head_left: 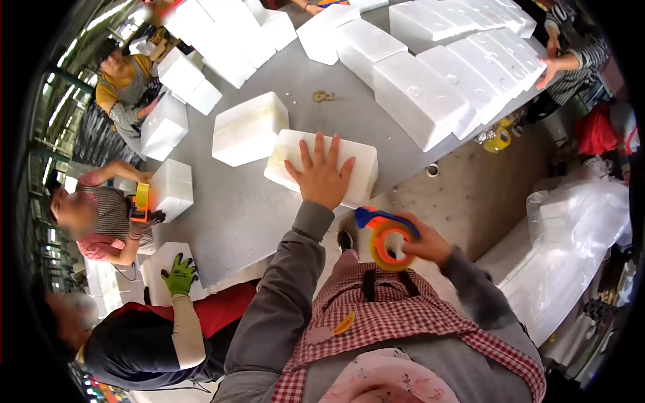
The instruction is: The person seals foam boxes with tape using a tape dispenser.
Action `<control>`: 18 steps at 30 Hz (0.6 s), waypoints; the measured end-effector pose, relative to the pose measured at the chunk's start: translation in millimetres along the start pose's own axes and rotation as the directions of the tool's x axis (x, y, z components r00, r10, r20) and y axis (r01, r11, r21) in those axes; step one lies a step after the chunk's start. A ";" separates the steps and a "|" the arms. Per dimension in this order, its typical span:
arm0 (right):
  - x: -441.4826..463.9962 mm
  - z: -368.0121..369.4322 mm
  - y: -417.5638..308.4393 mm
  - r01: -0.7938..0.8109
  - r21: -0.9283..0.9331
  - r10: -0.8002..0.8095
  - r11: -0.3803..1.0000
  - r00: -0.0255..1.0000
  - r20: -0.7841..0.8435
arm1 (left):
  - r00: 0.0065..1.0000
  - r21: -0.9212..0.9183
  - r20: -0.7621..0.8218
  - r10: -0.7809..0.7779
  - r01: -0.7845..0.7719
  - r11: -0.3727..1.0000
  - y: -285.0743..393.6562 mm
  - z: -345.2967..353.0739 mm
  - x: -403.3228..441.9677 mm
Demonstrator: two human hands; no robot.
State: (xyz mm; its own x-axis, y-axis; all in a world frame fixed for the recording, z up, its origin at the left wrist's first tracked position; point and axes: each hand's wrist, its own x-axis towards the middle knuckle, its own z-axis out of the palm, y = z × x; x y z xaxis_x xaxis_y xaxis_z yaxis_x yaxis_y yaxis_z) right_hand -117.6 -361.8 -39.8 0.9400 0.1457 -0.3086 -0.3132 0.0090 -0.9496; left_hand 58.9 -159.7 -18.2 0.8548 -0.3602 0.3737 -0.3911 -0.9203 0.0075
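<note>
My left hand (pixel 322 176) lies with spread fingers on top of a white foam box (pixel 361 164) at the near edge of the grey table. Below and to the right of that box, my right hand (pixel 428 242) is wrapped round a blue and orange tape dispenser (pixel 384 228) with a roll of yellowish tape, held in front of my checked apron. Just beyond the box under my left hand, another white foam box (pixel 250 127) sits on the table, with a yellowish strip along its top.
Rows of white boxes (pixel 420 94) stand at the back right, where a person's hand (pixel 551 70) touches them. Co-workers handle boxes along the left side; a green-gloved hand (pixel 180 274) rests on one. Plastic-wrapped white material (pixel 564 248) lies at the right.
</note>
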 end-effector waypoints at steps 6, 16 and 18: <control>20.5 34.3 -65.1 0.374 -0.857 -0.229 0.355 0.923 0.309 | 1.000 -0.075 0.008 0.024 -0.023 0.997 -15.3 -5.4 1.6; 137.8 -17.6 36.2 0.477 0.659 -0.310 0.582 0.879 -0.362 | 0.823 -0.927 0.349 -0.448 0.373 -0.037 -118.3 114.6 -46.2; 150.4 36.6 9.4 0.621 0.747 -0.316 0.237 0.776 -0.545 | 0.834 -0.909 0.173 -0.524 0.339 0.241 -115.1 107.6 -41.6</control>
State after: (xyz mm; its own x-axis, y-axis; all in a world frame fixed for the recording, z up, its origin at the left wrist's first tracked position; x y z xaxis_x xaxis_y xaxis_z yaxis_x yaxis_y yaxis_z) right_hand 15.9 -303.6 -93.1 0.9026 -0.4293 0.0310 0.4085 0.8315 -0.3764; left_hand 105.1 -55.2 -134.4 0.9768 0.1553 0.1477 -0.1143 -0.2053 0.9720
